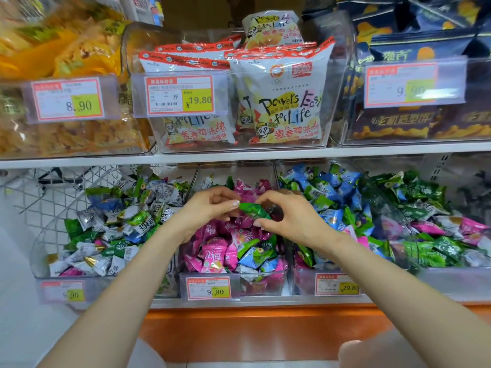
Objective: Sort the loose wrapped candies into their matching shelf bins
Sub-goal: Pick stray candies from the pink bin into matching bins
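Both hands hover over the middle clear bin (233,281), which holds mostly pink wrapped candies with a few green, blue and white ones mixed in. My left hand (212,205) and my right hand (284,216) both pinch one green wrapped candy (253,211) between fingertips and thumbs. The left bin (106,281) holds mainly white and green candies. In the right bin (332,277) lie blue and green candies with some pink. Further right, another bin (451,274) is full of dark green candies with pink ones mixed in.
The upper shelf (239,155) carries clear bins of yellow snacks (66,49), white snack bags (281,96) and dark blue packets (414,49). Price tags hang on the bin fronts. A white wire basket (53,197) sits at far left. An orange base (265,333) runs below.
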{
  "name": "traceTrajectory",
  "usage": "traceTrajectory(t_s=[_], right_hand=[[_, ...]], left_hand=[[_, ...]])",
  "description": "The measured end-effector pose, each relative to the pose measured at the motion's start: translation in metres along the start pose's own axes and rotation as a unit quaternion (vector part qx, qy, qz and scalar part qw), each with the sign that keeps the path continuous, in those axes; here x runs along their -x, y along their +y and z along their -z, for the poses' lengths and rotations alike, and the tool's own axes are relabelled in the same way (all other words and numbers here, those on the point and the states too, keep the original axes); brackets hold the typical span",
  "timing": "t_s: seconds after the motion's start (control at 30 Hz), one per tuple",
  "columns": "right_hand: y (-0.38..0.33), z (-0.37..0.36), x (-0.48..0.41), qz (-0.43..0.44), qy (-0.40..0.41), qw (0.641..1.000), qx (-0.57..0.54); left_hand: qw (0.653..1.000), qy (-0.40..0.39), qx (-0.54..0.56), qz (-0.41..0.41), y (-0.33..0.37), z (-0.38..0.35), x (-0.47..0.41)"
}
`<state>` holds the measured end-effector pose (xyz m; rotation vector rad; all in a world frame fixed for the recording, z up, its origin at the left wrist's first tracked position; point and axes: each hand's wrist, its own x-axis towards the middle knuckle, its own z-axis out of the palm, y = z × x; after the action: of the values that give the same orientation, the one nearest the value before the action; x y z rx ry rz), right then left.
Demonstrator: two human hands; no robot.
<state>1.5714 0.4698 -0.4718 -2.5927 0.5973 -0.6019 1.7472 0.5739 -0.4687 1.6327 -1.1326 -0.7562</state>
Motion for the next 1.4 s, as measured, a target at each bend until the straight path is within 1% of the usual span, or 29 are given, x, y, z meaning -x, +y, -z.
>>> traceTrajectory(t_s=[0.03,0.07,0.13,0.17,0.27,0.33,0.43,0.5,0.6,0.73,0.8,0.93,1.0,1.1,1.23,1.3,1.4], right_hand=[[0.002,0.004,0.001,-0.007,0.004,1.0,0.016],[0.004,0.009,0.002,-0.013,0.008,0.999,0.033],[0.008,0.017,0.004,-0.023,0.01,0.998,0.051],[0.009,0.02,0.005,-0.029,0.009,0.998,0.05],[0.013,0.022,0.009,-0.035,0.002,0.998,0.043],[0.016,0.022,0.01,-0.037,0.005,0.999,0.032],[0.017,0.021,0.01,-0.047,0.011,0.999,0.01],[0.017,0.021,0.01,-0.05,0.012,0.999,-0.009],[0.016,0.021,0.009,-0.054,0.011,0.998,-0.029],[0.013,0.022,0.008,-0.054,0.005,0.997,-0.051],[0.011,0.023,0.007,-0.048,0.001,0.997,-0.064],[0.007,0.024,0.006,-0.012,-0.016,0.998,-0.056],[0.008,0.024,0.008,-0.009,-0.031,0.997,-0.069],[0.011,0.024,0.014,-0.014,-0.043,0.992,-0.122],[0.014,0.031,0.024,-0.033,-0.027,0.989,-0.145],[0.013,0.038,0.031,-0.036,-0.009,0.989,-0.145],[0.016,0.051,0.041,-0.056,0.035,0.988,-0.137]], left_hand=[[0.998,0.04,-0.056,-0.002,-0.007,0.0,-0.007],[0.988,0.087,-0.129,-0.013,-0.014,0.0,-0.014],[0.953,0.156,-0.256,-0.035,-0.029,-0.002,-0.027],[0.941,0.168,-0.292,-0.034,-0.035,-0.005,-0.033],[0.919,0.153,-0.362,0.002,-0.048,-0.013,-0.041],[0.91,0.162,-0.381,0.013,-0.054,-0.015,-0.046],[0.921,0.21,-0.329,0.005,-0.056,-0.013,-0.05],[0.928,0.228,-0.293,-0.005,-0.054,-0.013,-0.049],[0.928,0.243,-0.28,-0.026,-0.046,-0.014,-0.044],[0.944,0.242,-0.212,-0.071,-0.021,-0.014,-0.032],[0.954,0.216,-0.189,-0.092,-0.006,-0.015,-0.021],[0.977,0.123,-0.131,-0.116,0.014,-0.024,0.004],[0.986,0.089,-0.082,-0.111,0.019,-0.027,0.011],[0.993,0.065,-0.003,-0.096,0.02,-0.028,0.014],[0.994,0.025,0.084,-0.059,0.019,-0.034,0.017],[0.994,0.016,0.086,-0.071,0.019,-0.037,0.017],[0.995,0.025,0.028,-0.094,0.02,-0.038,0.016]])
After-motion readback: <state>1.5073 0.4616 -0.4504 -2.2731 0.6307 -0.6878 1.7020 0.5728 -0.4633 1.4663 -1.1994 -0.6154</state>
